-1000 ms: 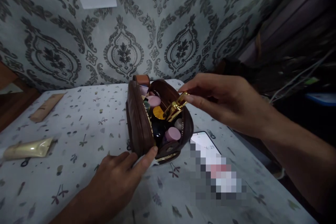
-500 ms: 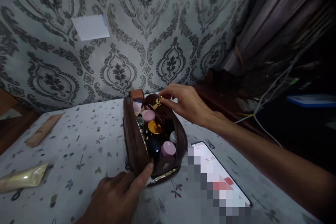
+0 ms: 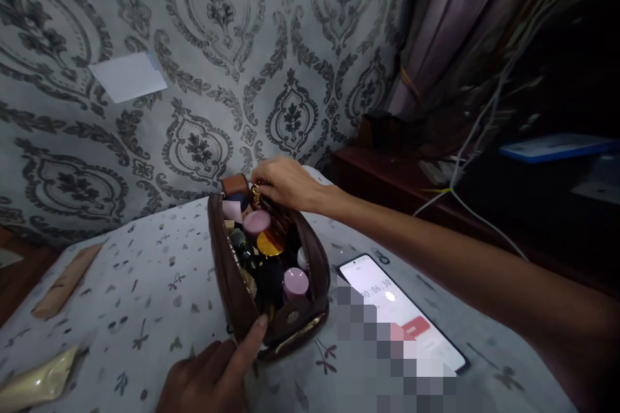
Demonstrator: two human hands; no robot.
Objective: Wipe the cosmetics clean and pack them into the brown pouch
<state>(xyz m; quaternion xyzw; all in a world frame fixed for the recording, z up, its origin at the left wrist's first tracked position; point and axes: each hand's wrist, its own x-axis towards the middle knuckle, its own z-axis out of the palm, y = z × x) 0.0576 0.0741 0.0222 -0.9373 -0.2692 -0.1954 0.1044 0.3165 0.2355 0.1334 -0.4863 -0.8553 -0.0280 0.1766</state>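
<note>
A brown zippered toiletry bag [image 3: 227, 284] stands open on the patterned cloth, packed with small cosmetics. Inside are a pink round lid [image 3: 256, 223], a second pink-topped jar [image 3: 296, 283], an amber-gold lid [image 3: 270, 243] and dark bottles. My left hand [image 3: 208, 368] grips the bag's near left edge, its index finger laid over the rim and the other fingers curled. At the bag's far end, my right hand [image 3: 285, 184] is closed with its fingertips on a small gold-coloured piece [image 3: 256, 192]. What exactly this piece is cannot be made out.
A phone [image 3: 411, 329] showing a timer lies right of the bag, partly pixelated. To the left are a beige tube [image 3: 68, 281] and a yellowish tube [image 3: 41, 381]. Patterned wallpaper rises behind; white cables [image 3: 477, 142] hang at the right.
The camera view has shifted, so the bag sits further left. My right hand has moved left toward the bag's far end with the gold piece. My left hand stays at the near edge.
</note>
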